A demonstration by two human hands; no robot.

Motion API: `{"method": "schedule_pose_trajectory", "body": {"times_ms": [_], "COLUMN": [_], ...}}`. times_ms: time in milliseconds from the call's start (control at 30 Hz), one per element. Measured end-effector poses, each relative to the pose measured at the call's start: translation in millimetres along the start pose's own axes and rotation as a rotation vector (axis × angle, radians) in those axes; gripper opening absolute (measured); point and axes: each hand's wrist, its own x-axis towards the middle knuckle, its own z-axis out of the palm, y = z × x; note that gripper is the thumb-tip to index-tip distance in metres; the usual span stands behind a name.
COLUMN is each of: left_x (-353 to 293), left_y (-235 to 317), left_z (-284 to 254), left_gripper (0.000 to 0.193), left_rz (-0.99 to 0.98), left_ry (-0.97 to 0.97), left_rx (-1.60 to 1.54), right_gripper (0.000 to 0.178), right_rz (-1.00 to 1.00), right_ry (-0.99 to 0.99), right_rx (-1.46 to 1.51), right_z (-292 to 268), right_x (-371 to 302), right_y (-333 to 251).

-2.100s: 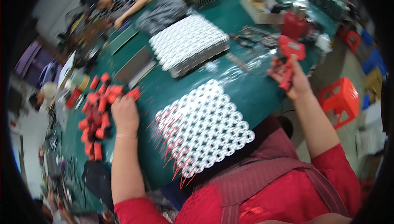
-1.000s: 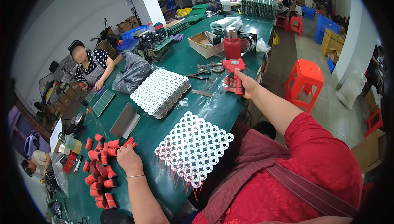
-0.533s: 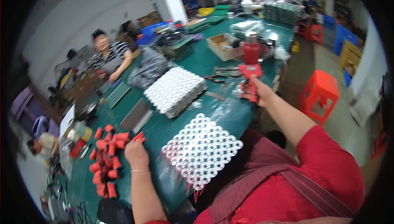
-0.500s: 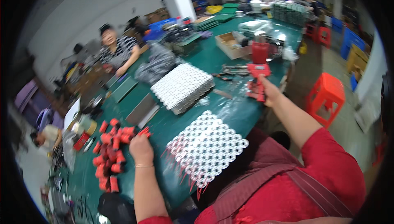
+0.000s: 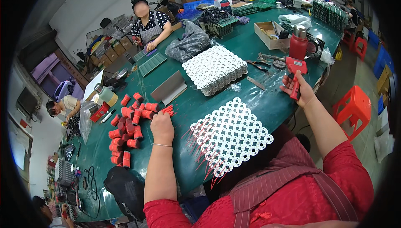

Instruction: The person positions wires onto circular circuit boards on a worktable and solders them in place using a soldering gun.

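My left hand [image 5: 162, 125] is closed round a small bunch of red wires [image 5: 168, 110], whose ends stick out past the fingers. Close on its left lies a heap of red wire bundles [image 5: 129, 123] with dark ends. My right hand [image 5: 303, 89] is at the handle of a red pistol-shaped soldering gun [image 5: 296, 66], its grip across the palm and the fingers loosely curled. Between my arms, at the table's near edge, lies a white panel of joined round boards [image 5: 234, 136]. Thin red wires stand out along its left side.
Beyond the panel sits a stack of similar white panels [image 5: 215, 67], beside a grey plastic bag [image 5: 190, 40]. Pliers [image 5: 259, 65], a metal strip [image 5: 255, 83], a red flask [image 5: 298, 44] and an open carton [image 5: 271, 38] are at the right. A co-worker [image 5: 152, 25] sits across the green table.
The view has swung, so the table and both hands appear farther right. My right hand's fingers look looser round the soldering gun; my left hand still holds the wires.
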Motion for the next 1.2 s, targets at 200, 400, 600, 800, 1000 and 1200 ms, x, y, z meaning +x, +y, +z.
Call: {"method": "schedule_pose_trajectory", "body": {"times_ms": [200, 400, 600, 800, 1000, 1200], "left_x": [-0.2, -1.4, -0.2, 0.2, -0.7, -0.8], "left_y": [-2.3, -1.4, -1.1, -2.3, -3.7, -0.7], "left_z": [-1.6, -4.4, -2.7, -1.1, 1.7, 2.5], "left_gripper": [0.010, 0.010, 0.010, 0.011, 0.012, 0.012], "left_rz": [-0.004, -0.020, -0.011, -0.012, 0.006, -0.010], "left_ry": [0.000, -0.010, -0.002, -0.010, 0.011, 0.046], "left_rx": [-0.020, -0.024, -0.032, -0.068, -0.071, -0.098], "right_gripper": [0.047, 0.048, 0.050, 0.049, 0.049, 0.048], "right_rz": [-0.006, -0.008, -0.011, -0.010, -0.013, -0.020], "right_ry": [0.001, 0.000, 0.013, 0.032, 0.054, 0.048], "right_rx": [-0.007, -0.018, -0.011, -0.010, 0.001, -0.020], "right_z": [1.5, 0.6, 0.7, 0.9, 1.4, 4.9], "right_x": [-0.7, -1.4, -1.7, -0.9, -1.0, -3.8], "right_y": [0.9, 1.2, 1.0, 0.9, 1.3, 1.5]}}
